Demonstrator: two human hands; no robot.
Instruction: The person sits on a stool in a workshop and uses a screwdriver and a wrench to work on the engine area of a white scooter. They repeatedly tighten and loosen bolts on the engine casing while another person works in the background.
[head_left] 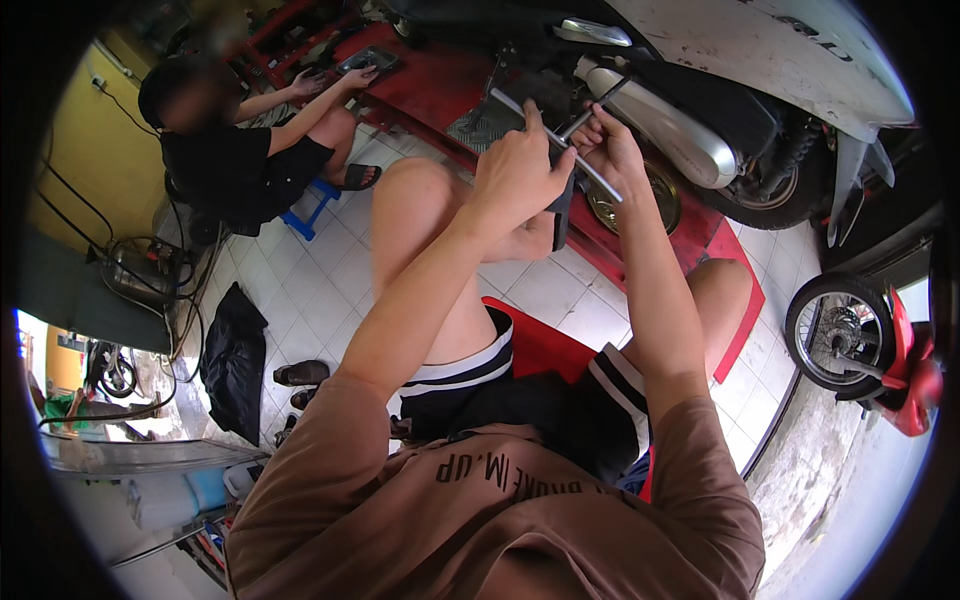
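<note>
Both my hands are raised in front of my knees, holding a metal T-handle wrench [573, 127] beside the motorbike. My left hand [520, 172] is closed at the crossbar, its index finger stretched up along it and its thumb near the middle. The shaft is held in the fingers of my right hand [615, 155], and it points up and right toward the silver exhaust muffler [655, 120]. The tip lies over the dark part of the motorbike, and I cannot tell whether it touches anything.
The motorbike [740, 60] stands on a red lift platform [420, 95], with a brass-coloured round dish [668, 200] below the muffler. A person in black [215, 155] sits at left on a blue stool [312, 212]. A black bag [233, 360] and shoes [302, 373] lie on the tiles. A red motorbike [905, 365] stands right.
</note>
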